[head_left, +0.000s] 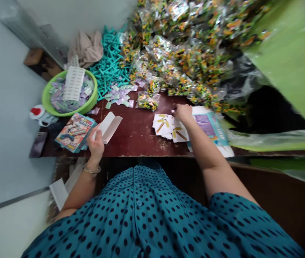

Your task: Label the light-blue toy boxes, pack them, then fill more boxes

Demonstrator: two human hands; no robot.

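Observation:
My left hand (pixel 95 141) is closed around a small open carton (pixel 110 126), its white inside turned up and its flap standing out. A stack of printed toy boxes (pixel 75 132) lies just left of that hand. On the right, my right hand (pixel 184 113) reaches down with bent fingers at the top edge of some printed leaflets (pixel 163 125) showing a yellow-and-brown pickaxe. Its fingertips look pressed together, but what is between them is too small to make out. Partly under my right forearm lie flat teal-and-purple cartons (pixel 208 123).
A green basin (pixel 94 98) of small lavender and mint packets stands at the left. Behind are teal sticks (pixel 112 53) and a large heap of clear bags with colourful pieces (pixel 179 57). A phone (pixel 38 144) and a white-and-red cup (pixel 41 115) sit far left.

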